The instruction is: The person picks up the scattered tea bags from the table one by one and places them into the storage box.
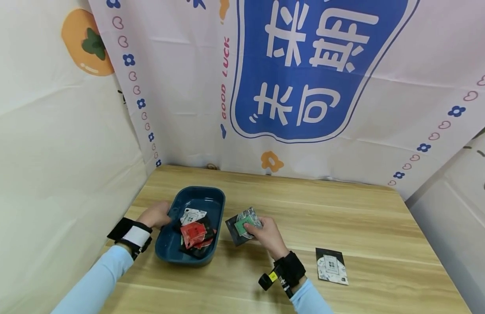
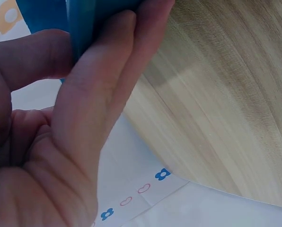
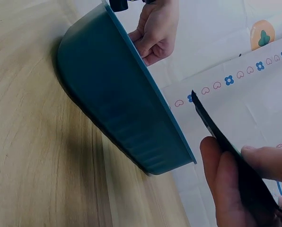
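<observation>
My left hand (image 1: 156, 214) pinches the left rim of a dark teal plastic basin (image 1: 179, 257), thumb on one side of the wall and fingers on the other, as the left wrist view (image 2: 79, 104) shows. Several small sachets lie in the basin, among them a red sachet (image 1: 194, 234) and a white-and-black one (image 1: 192, 215). Just right of the basin, my right hand (image 1: 267, 237) holds a black sachet with a green label (image 1: 242, 224) between thumb and fingers. In the right wrist view that black sachet (image 3: 245, 177) appears edge-on, apart from the basin wall.
Another black-and-white sachet (image 1: 331, 266) lies flat on the wooden table (image 1: 368, 222), to the right of my right wrist. A printed cloth (image 1: 179, 96) hangs behind the table's back edge, and a pale cloth wall (image 1: 61, 152) stands at the left.
</observation>
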`<state>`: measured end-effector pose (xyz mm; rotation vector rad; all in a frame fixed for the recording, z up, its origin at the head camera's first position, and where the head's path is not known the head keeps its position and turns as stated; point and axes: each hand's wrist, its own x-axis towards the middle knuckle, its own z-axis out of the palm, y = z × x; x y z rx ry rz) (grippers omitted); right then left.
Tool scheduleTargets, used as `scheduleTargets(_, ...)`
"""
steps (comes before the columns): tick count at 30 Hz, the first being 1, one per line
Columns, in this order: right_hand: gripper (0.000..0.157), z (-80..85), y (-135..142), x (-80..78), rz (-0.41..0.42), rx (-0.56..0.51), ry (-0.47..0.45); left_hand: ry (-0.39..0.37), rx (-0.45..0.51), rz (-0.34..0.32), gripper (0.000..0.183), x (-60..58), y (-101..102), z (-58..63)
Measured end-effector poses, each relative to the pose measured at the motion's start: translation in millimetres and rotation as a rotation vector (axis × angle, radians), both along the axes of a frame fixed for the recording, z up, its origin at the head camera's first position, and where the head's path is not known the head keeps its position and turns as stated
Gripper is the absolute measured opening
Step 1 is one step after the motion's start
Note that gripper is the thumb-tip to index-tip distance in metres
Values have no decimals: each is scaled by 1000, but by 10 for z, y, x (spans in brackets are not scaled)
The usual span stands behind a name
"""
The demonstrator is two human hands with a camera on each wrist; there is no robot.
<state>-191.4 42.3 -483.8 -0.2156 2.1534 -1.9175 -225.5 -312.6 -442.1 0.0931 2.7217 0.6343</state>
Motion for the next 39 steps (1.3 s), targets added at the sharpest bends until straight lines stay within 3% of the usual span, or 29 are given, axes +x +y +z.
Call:
scheduleTargets(7, 31, 20, -14, 5, 6, 39, -4, -10, -4, 14, 19, -6, 6, -8)
scheduleTargets(11, 32, 185, -17, 68, 24, 38, -3, -8, 5, 12, 17, 3, 15, 18)
scheduleTargets(14, 32, 170, -29, 63, 28, 39, 15, -1, -10, 3, 18, 5, 27, 19)
scheduleTargets(18, 32, -6, -58, -16, 23, 55, 30, 8, -24, -9, 19, -4, 21, -21)
scheduleTargets(31, 31, 17, -151, -14, 54, 38, 104, 2, -25, 5, 22, 3, 7, -4)
scheduleTargets(39, 33, 39, -209, -17, 57, 40, 89, 1, -20, 10, 25, 16, -2, -30)
